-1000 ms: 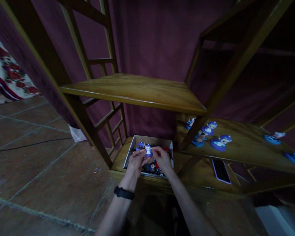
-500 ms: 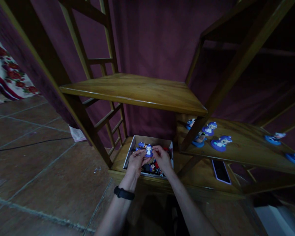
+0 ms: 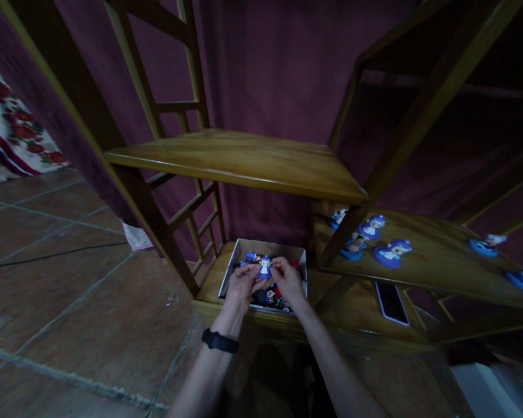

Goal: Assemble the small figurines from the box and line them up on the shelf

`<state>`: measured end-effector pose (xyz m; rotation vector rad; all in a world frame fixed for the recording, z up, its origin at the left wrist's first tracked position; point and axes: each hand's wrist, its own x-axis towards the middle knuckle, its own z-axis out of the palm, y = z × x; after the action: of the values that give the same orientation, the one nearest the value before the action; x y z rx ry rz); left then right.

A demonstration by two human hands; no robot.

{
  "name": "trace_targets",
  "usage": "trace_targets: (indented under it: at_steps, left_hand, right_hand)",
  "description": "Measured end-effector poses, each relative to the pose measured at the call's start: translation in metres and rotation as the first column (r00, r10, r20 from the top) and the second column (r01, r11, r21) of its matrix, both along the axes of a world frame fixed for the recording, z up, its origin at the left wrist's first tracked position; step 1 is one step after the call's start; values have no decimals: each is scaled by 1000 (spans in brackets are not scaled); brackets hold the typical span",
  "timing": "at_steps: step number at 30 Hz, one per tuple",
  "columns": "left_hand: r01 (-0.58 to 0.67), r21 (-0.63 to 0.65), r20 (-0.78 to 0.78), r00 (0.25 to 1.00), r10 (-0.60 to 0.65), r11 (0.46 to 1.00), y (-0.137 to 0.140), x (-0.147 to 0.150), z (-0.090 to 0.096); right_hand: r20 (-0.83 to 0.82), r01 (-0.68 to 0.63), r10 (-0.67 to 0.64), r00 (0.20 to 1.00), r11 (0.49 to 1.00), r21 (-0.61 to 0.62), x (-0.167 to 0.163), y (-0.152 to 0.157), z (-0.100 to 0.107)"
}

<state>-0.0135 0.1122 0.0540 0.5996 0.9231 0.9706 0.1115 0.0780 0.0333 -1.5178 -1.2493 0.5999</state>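
Observation:
A small purple-and-white figurine is held upright between my two hands, above an open cardboard box. My left hand grips it from the left with the fingers closed on its base. From the other side, the fingertips of my right hand pinch its right edge. Inside the box lie several more figurines in dark, red and blue colours, partly hidden by my hands. A black band circles my left wrist.
The box stands on the low wooden shelf, beneath a higher wooden board. To the right, several figurines, one a purple figurine, stand on another shelf. A phone lies below them. Slanting posts divide the sections.
Almost nothing differs. The figurine has shifted very slightly to the right between my fingers, and both hands keep their place over the box.

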Motion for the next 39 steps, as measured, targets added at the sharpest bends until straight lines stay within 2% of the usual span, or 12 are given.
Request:
trace_targets:
  at_steps: [7, 16, 22, 30, 39]
  left_hand:
    - [13, -16, 4, 1000, -13, 1000, 1, -2, -4]
    - [-99, -29, 16, 995, 100, 995, 6, 1, -6]
    - [-50, 84, 113, 993, 40, 995, 5, 2, -10]
    - [-83, 221, 24, 997, 79, 972, 6, 5, -16]
    - [-116, 351, -20, 991, 131, 929, 5, 10, -15]
  right_hand:
    - [-10, -13, 13, 1000, 1000, -8, -1, -2, 0]
    - [-109, -69, 67, 992, 998, -12, -10, -3, 3]
    - [-93, -51, 53, 994, 998, 23, -12, -3, 3]
    - [-73, -31, 36, 997, 997, 69, -10, 1, -7]
    - [-96, 18, -11, 995, 997, 69, -11, 3, -13]
